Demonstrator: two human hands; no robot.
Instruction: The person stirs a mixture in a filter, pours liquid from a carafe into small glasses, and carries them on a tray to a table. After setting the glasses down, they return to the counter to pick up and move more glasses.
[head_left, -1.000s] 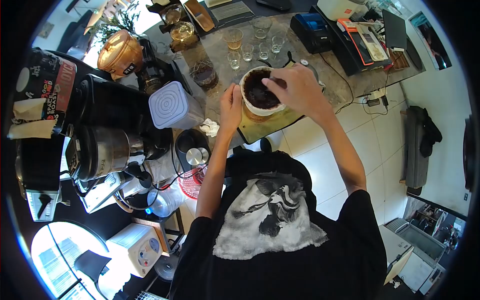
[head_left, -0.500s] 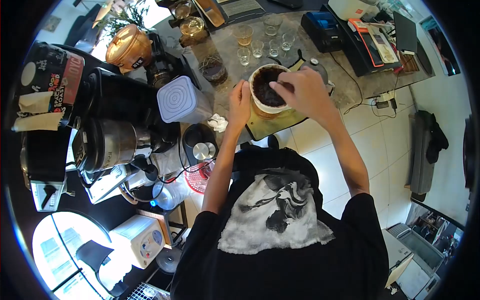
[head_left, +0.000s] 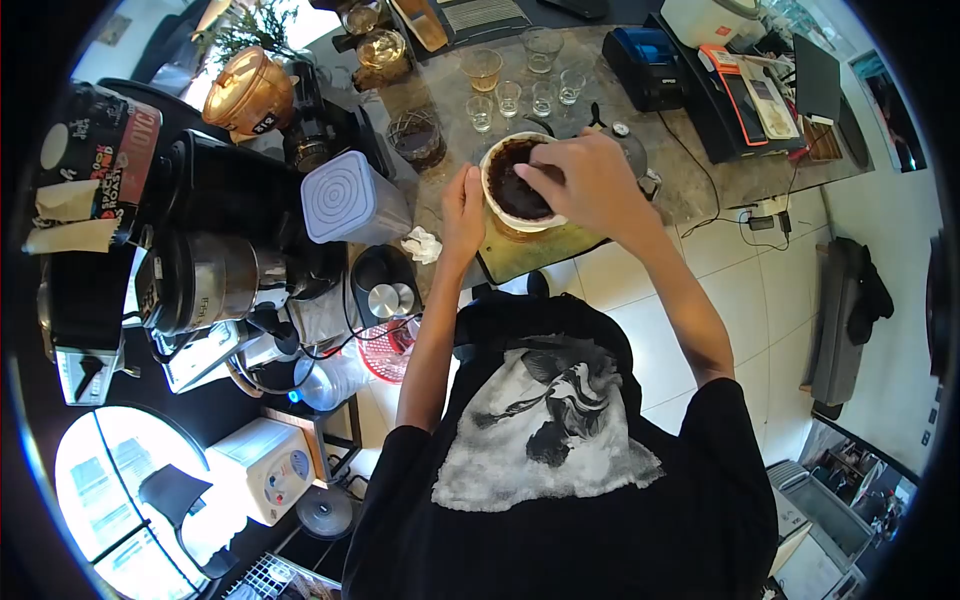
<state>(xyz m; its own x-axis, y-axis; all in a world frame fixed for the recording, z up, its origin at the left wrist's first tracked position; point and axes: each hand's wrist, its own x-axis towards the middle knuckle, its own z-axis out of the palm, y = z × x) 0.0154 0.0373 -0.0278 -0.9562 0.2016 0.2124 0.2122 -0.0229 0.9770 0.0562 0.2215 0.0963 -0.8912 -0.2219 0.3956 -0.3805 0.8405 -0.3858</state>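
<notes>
A round coffee dripper lined with a pale paper filter (head_left: 493,205) sits at the counter's near edge. Wet, dark coffee grounds (head_left: 517,196) fill its inside. My right hand (head_left: 595,185) reaches over the right rim, thumb and fingers pinched together above the grounds. Whatever the pinch may hold is hidden by the fingers. Against the dripper's left side, or just beside it, my left hand (head_left: 463,215) stands with its fingers stretched upward. Beneath the dripper lies a green mat (head_left: 545,258). A grey kettle (head_left: 628,150) stands behind my right hand.
Several small glasses (head_left: 509,98) stand beyond the dripper. To the left are a dark-filled glass (head_left: 416,140), a lidded plastic container (head_left: 355,200), a crumpled tissue (head_left: 422,245) and a grinder (head_left: 205,285). A blue-topped printer (head_left: 643,65) and cables (head_left: 705,175) occupy the right.
The view has shifted slightly, so the counter objects sit a little further left. My right hand remains pinched over the grounds, with its fingers slightly moved; my left hand stays at the dripper's side.
</notes>
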